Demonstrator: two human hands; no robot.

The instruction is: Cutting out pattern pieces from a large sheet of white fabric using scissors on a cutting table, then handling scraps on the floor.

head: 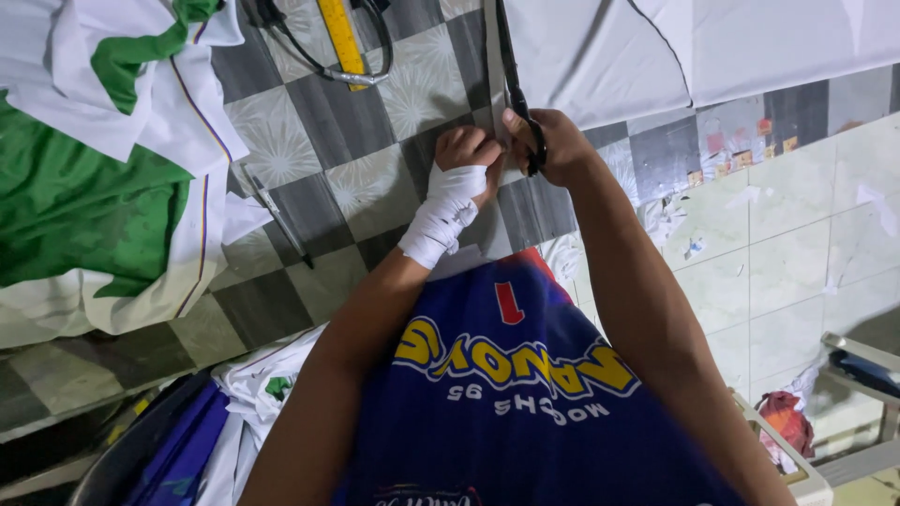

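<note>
Two hands meet at the near edge of the counter (309, 201), which carries a grey and white checkered covering with a leaf pattern. The right hand (553, 145) is closed through the handles of the black scissors (516, 89); the blades point away from the person, along the edge of the white fabric (600, 56). The left hand (469, 155), wrapped in white bandage (441, 215) across palm and wrist, has its fingers curled down, pinching the fabric edge just left of the scissors. The two hands touch at that point.

The white fabric lies spread on the far right of the counter, beyond the scissors, with a dark curved line marked on it. Left of the scissors, at the far edge, a yellow ruler (342, 37) lies beside a black cable (300, 47). Farther left, a pile of green and white garments (103, 178) covers the counter's left end. Between that pile and the left hand rests a thin dark tool (277, 215), kind unclear. Near side of the scissors: the person's blue shirt (506, 394).
</note>
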